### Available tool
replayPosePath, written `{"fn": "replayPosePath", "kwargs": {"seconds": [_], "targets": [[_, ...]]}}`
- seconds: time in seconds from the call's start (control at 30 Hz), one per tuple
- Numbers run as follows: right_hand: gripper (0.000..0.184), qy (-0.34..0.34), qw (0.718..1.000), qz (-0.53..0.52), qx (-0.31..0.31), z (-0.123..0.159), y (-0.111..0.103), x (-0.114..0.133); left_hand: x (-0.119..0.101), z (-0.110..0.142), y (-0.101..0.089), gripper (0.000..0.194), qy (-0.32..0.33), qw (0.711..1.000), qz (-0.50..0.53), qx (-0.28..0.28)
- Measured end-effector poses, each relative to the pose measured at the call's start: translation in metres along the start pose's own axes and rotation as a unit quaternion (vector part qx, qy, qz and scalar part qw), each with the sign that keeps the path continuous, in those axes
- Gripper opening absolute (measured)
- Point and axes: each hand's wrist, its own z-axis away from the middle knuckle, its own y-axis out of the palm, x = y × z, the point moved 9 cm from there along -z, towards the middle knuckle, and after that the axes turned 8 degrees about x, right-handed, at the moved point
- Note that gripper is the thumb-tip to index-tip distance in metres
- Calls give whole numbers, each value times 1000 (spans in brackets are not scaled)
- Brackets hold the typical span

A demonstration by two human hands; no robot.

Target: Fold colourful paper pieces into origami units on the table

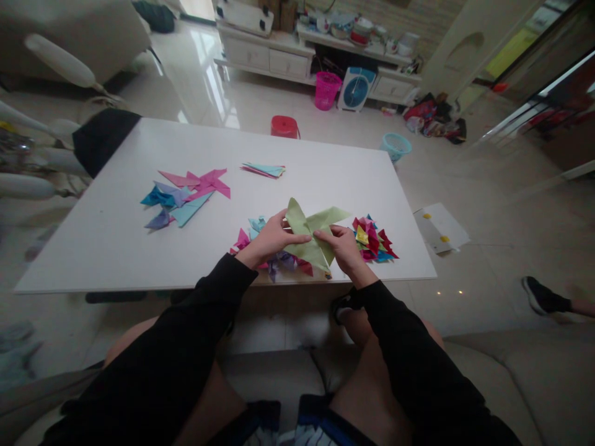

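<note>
Between my hands is a light green folded paper (307,248) with several pointed flaps, held above the front edge of the white table. My left hand (274,236) grips its left side, the thumb pressed flat near the middle. On the other side my right hand (343,248) pinches the paper close to its centre with thumb and fingers. Under and behind the hands lie pink, blue and purple folded papers (283,261), partly hidden. Just right of my right hand sits a pile of red, yellow and blue folded papers (372,240).
More pink and blue folded papers (204,184) lie on the table's left half. A small stack of folded strips (264,170) is near the middle of the white table (116,248). Beyond stand a red stool (284,126) and a light blue basket (396,145). A person's shoe (542,296) shows at right.
</note>
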Motion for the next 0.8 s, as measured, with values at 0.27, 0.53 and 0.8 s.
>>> {"fn": "replayPosePath", "kwargs": {"seconds": [0.27,0.53,0.8], "targets": [[37,-89,985,70,-132,-9,-57,15,-10,-5,-35,43,11,994,-23,-106],[26,-64,957,69,-274,-79,-155,26,-20,-1,-43,28,7,991,-83,-103],[19,9,942,65,-328,-183,-203,31,-19,2,-55,32,4,983,-153,-106]]}}
